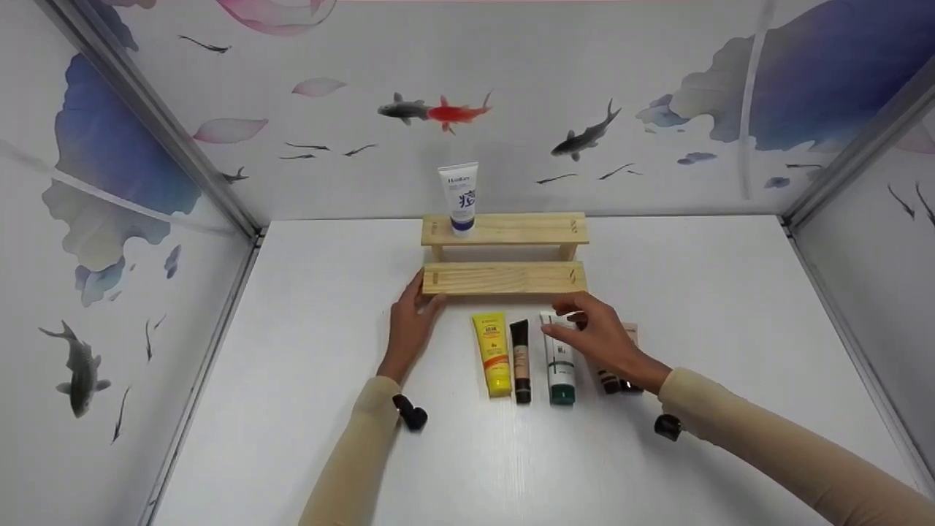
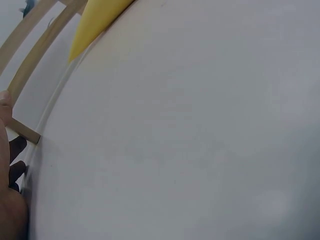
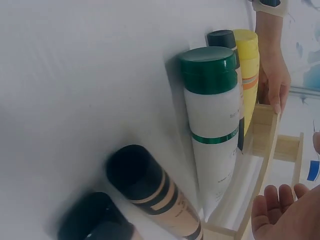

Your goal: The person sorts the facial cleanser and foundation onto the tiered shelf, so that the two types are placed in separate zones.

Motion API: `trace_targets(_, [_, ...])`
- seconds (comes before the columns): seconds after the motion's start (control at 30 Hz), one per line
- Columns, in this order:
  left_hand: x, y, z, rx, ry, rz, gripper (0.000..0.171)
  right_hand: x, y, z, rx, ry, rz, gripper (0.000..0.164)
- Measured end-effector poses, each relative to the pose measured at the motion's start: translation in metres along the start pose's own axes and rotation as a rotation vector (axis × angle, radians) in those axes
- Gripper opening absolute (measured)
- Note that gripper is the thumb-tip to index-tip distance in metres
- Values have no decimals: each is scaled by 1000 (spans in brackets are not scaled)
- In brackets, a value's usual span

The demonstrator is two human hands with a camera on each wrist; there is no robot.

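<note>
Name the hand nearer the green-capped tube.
Right. The right hand is over the green-capped tube; the left hand holds the wooden rack, well to its left.

wooden rack (image 1: 504, 278): two-tier, pale, upright | white tube (image 1: 561, 365): green-capped, lying flat, cap pointing away from rack

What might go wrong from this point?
The blue-capped tube stands on the upper shelf of the wooden rack; if the left hand, gripping the lower shelf's end, jolts it, the tube could topple. The right hand hangs above the green-capped tube, so reaching down might knock the nearby black-capped tubes.
</note>
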State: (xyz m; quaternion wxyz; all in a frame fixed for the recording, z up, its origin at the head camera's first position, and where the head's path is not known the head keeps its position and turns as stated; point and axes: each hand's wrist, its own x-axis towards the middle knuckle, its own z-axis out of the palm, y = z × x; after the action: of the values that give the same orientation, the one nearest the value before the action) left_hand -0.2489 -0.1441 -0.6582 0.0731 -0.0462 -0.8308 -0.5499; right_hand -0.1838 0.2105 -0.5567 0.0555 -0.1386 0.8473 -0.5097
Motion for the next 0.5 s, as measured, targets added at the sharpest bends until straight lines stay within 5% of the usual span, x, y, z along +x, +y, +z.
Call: trace_targets(0.5, [-1,0,-1,7,-5,-22,82,-25,24,-5,-46,22,100,60])
